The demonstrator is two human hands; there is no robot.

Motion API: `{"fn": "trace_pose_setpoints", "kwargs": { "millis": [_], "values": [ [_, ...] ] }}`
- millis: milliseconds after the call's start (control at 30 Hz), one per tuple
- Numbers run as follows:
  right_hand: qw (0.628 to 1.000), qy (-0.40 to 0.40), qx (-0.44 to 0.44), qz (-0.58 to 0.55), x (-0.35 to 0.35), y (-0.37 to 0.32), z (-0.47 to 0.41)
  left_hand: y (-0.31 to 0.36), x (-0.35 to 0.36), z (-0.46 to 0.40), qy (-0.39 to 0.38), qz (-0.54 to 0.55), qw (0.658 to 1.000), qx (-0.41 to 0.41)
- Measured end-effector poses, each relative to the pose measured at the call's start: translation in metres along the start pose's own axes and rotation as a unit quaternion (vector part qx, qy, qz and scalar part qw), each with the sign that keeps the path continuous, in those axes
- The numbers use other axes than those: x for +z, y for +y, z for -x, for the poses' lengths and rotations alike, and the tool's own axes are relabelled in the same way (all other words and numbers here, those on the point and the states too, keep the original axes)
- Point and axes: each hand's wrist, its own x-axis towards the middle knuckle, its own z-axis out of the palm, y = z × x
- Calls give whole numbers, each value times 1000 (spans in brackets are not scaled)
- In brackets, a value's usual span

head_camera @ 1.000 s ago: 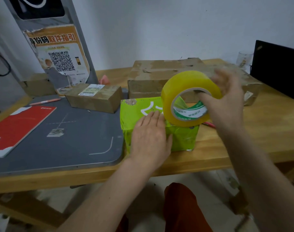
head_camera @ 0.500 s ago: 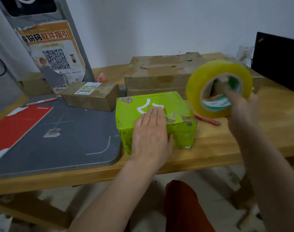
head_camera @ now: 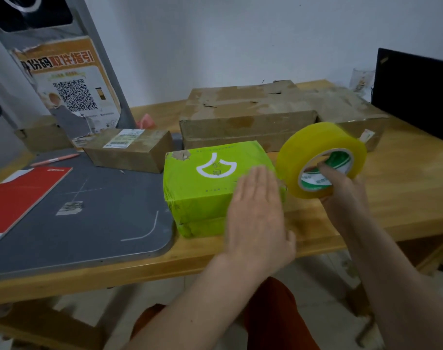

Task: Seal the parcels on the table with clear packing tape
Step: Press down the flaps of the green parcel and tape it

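A single head-worn camera looks forward and down from close above the near edge of the wooden table (head_camera: 405,188), facing the far white wall (head_camera: 240,41), with both forearms entering from the bottom and no second view sharing any part of the scene.

Plain white wall (head_camera: 240,46) behind; wooden counter (head_camera: 405,188); pale floor (head_camera: 316,269) beneath; dim, even light.
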Motion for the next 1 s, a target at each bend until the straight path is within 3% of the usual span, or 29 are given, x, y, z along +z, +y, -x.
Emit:
{"fn": "trace_pose_setpoints", "kwargs": {
  "millis": [167, 400, 567, 767, 933, 1000],
  "values": [
    [998, -12, -41, 51, -1, 1, -5, -12, -4, -2, 18, 4, 999, 28],
    [998, -7, -26, 51, 0, 1, -6, -50, -19, 1, -58, -83, 993, -62],
    [999, -17, -20, 27, -1, 2, -2, -20, -8, -7, -33, -30, 997, 59],
    [1000, -16, 15, 12, -2, 1, -3, -26, -23, -26, -89, 19, 996, -6],
    [995, -56, 76, -37, -2, 11, 9, -90, -32, -15, -146, 39, 967, -206],
    [993, -71, 86, -47, 1, 15, 14, -105, -34, -16, -160, 90, 952, -244]
  ]
}}
